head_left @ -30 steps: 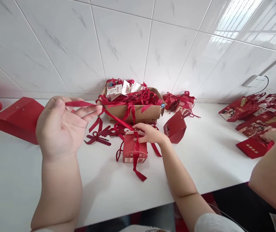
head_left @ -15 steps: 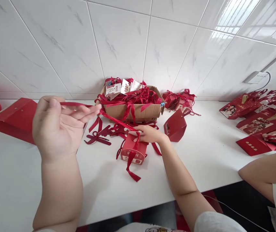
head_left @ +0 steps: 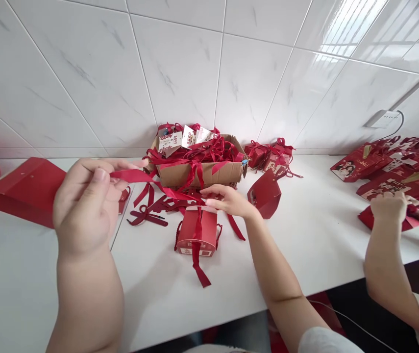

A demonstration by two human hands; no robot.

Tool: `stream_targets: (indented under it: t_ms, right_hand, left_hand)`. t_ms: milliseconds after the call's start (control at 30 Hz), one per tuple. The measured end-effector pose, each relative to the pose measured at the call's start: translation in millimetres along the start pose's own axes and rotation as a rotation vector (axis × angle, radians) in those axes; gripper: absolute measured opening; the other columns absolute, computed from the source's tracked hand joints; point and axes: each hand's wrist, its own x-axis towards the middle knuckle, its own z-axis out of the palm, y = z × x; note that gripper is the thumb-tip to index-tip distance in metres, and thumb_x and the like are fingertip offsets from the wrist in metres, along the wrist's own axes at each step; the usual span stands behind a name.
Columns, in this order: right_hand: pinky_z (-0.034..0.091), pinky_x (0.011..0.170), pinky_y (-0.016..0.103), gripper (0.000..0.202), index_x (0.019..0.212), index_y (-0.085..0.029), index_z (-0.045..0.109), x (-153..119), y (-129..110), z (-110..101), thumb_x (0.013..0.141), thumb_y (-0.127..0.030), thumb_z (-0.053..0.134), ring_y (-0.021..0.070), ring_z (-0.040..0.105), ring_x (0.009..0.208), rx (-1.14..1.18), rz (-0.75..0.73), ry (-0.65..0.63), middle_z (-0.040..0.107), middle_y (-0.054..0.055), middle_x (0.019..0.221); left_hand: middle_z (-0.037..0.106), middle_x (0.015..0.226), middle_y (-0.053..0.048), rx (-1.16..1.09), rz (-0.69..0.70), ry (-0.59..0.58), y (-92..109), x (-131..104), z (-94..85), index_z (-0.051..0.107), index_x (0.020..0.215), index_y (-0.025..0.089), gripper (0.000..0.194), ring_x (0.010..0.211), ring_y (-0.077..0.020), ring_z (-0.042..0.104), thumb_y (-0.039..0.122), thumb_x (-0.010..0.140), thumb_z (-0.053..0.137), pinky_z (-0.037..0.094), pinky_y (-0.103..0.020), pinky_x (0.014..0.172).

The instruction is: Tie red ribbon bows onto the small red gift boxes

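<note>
My left hand [head_left: 91,196] is raised at the left and pinches a red ribbon [head_left: 132,175] between thumb and fingers. The ribbon stretches right to the top of a small red gift box [head_left: 198,230], which stands upright on the white table. My right hand [head_left: 227,200] is just above and behind the box's top, its thumb and fingertips closed on the ribbon. The ribbon's loose end hangs over the box's front and lies on the table. Twisted red cords show at both sides of the box.
Behind is a cardboard box [head_left: 180,175] full of red ribbons and tags. Loose red pieces [head_left: 150,215] lie before it. A red box [head_left: 266,193] is right of my hand, a large red folder [head_left: 25,191] left. Another person's hands [head_left: 389,208] work by red bags [head_left: 359,164].
My left hand has lowered a little and the ribbon hangs slacker. My right hand has lifted off the box's top onto the ribbon. The other person's second hand has come into view.
</note>
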Motion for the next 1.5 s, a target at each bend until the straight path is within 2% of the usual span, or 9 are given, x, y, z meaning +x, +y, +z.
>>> stream_targets:
  t_ms: [167, 300, 400, 500, 567, 800, 1133, 1300, 1500]
  right_hand:
    - [0.049, 0.082, 0.031, 0.051, 0.119, -0.022, 0.063, 8.5, -10.5, 27.8, 0.077, -0.049, 0.069, 0.0207, 0.063, 0.099, 0.077, -0.01, -0.062, 0.068, 0.006, 0.113]
    - [0.042, 0.063, 0.027, 0.031, 0.085, -0.019, 0.066, 4.9, -8.2, 19.6, 0.08, -0.05, 0.063, 0.0147, 0.055, 0.072, -0.116, 0.013, -0.047, 0.065, 0.002, 0.082]
    - [0.036, 0.057, 0.026, 0.037, 0.074, -0.019, 0.058, -0.9, -6.4, 6.7, 0.081, -0.056, 0.059, 0.0116, 0.047, 0.063, -0.158, 0.065, -0.072, 0.056, -0.002, 0.069]
    - [0.033, 0.054, 0.025, 0.039, 0.075, -0.02, 0.055, -4.3, -7.4, 0.2, 0.075, -0.057, 0.065, 0.0106, 0.044, 0.061, -0.113, 0.11, -0.069, 0.053, -0.004, 0.068]
    - [0.034, 0.055, 0.024, 0.039, 0.076, -0.019, 0.055, -4.2, -8.8, -0.2, 0.07, -0.054, 0.071, 0.0102, 0.044, 0.062, -0.039, 0.108, -0.071, 0.054, -0.004, 0.07]
    - [0.034, 0.051, 0.022, 0.037, 0.072, -0.018, 0.052, -3.8, -7.0, -3.6, 0.077, -0.052, 0.065, 0.0085, 0.046, 0.055, 0.191, 0.182, 0.012, 0.052, -0.004, 0.061]
    - [0.042, 0.06, 0.024, 0.027, 0.08, -0.019, 0.05, -18.5, -6.4, -22.2, 0.077, -0.037, 0.07, 0.0102, 0.053, 0.065, 0.327, 0.074, -0.116, 0.056, -0.002, 0.074]
    - [0.033, 0.055, 0.023, 0.024, 0.078, -0.019, 0.052, -14.5, -12.3, -12.1, 0.072, -0.03, 0.072, 0.0091, 0.042, 0.062, 0.025, 0.012, -0.269, 0.049, -0.005, 0.068]
    - [0.031, 0.056, 0.022, 0.018, 0.084, -0.02, 0.055, -14.2, -27.5, 6.3, 0.074, -0.027, 0.068, 0.0091, 0.04, 0.062, -0.229, 0.02, -0.167, 0.051, -0.005, 0.071]
  left_hand:
    - [0.07, 0.102, -0.009, 0.03, -0.064, -0.151, 1.8, -4.2, 1.9, 0.062, 0.079, 0.021, 0.013, 0.11, -0.028, 0.062, 0.031, 0.086, 0.059, 0.053, -0.045, 0.092]
    - [0.064, 0.08, -0.001, 0.667, -0.115, -0.163, 4.1, -7.8, -10.1, 0.059, 0.075, 0.023, 0.023, 0.063, -0.014, 0.06, 0.045, 0.083, 0.061, 0.047, -0.023, 0.052]
    - [0.055, 0.056, 0.004, 0.992, -0.3, -0.541, 9.2, -15.1, -23.2, 0.056, 0.069, 0.024, 0.032, 0.04, -0.012, 0.045, 0.053, 0.082, 0.055, 0.029, -0.023, 0.036]
    - [0.061, 0.063, 0.001, 1.033, -0.5, -1.085, 11.8, -27.2, -21.6, 0.059, 0.067, 0.025, 0.029, 0.048, -0.016, 0.053, 0.05, 0.08, 0.056, 0.031, -0.025, 0.041]
    - [0.063, 0.07, -0.001, 1.028, -0.581, -1.265, 10.3, -36.0, -8.8, 0.06, 0.065, 0.025, 0.024, 0.055, -0.0185, 0.055, 0.047, 0.076, 0.059, 0.032, -0.027, 0.046]
    - [0.038, 0.052, 0.001, 1.142, -0.645, -1.28, -5.7, -48.3, 33.5, 0.03, 0.052, 0.02, 0.039, 0.044, -0.013, 0.03, 0.041, 0.078, 0.05, 0.022, -0.029, 0.047]
    - [0.038, 0.057, 0.001, 1.065, -0.674, -1.246, -11.7, -23.0, 12.4, 0.031, 0.06, 0.02, 0.027, 0.049, -0.0139, 0.03, 0.027, 0.084, 0.04, 0.018, -0.03, 0.048]
    - [0.04, 0.058, 0.001, 1.073, -0.73, -1.154, -4.6, -15.4, 9.2, 0.033, 0.064, 0.021, 0.029, 0.052, -0.0153, 0.034, 0.036, 0.089, 0.037, 0.022, -0.029, 0.049]
    - [0.049, 0.067, 0.0, 1.028, -0.648, -1.203, -4.4, -14.0, 5.1, 0.035, 0.068, 0.021, 0.032, 0.06, -0.0167, 0.042, 0.04, 0.093, 0.028, 0.028, -0.029, 0.055]
